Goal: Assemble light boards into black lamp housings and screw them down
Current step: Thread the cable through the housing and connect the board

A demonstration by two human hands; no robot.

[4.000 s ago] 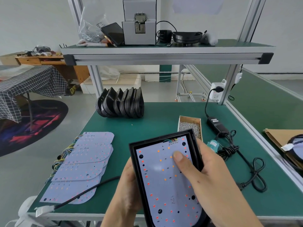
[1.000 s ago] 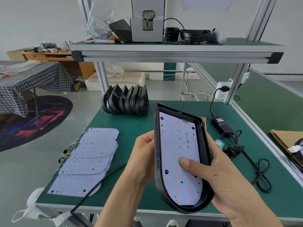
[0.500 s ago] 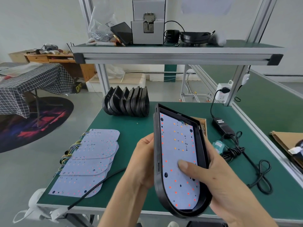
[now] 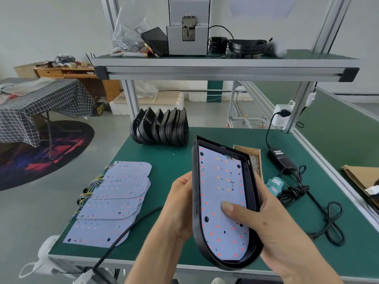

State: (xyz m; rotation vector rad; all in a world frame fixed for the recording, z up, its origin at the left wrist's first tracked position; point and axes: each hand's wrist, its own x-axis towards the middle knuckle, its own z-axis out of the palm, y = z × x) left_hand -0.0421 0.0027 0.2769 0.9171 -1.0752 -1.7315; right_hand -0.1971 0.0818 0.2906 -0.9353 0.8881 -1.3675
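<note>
Black housing (image 4: 195, 203) tilted up at lower centre of frame, left hand (image 4: 180, 203) gripping its left edge, right hand (image 4: 264, 224) cupping the right edge, thumb pressing the light board (image 4: 222, 193) seated inside

The black lamp housing (image 4: 222, 261) is held up off the bench, tilted, round end toward the camera, with a pale light board (image 4: 220, 193) dotted with red and orange LEDs seated inside it. More light boards (image 4: 114, 201) lie fanned out on the left, spare housings (image 4: 162, 128) stand on edge in a row at the back
</note>
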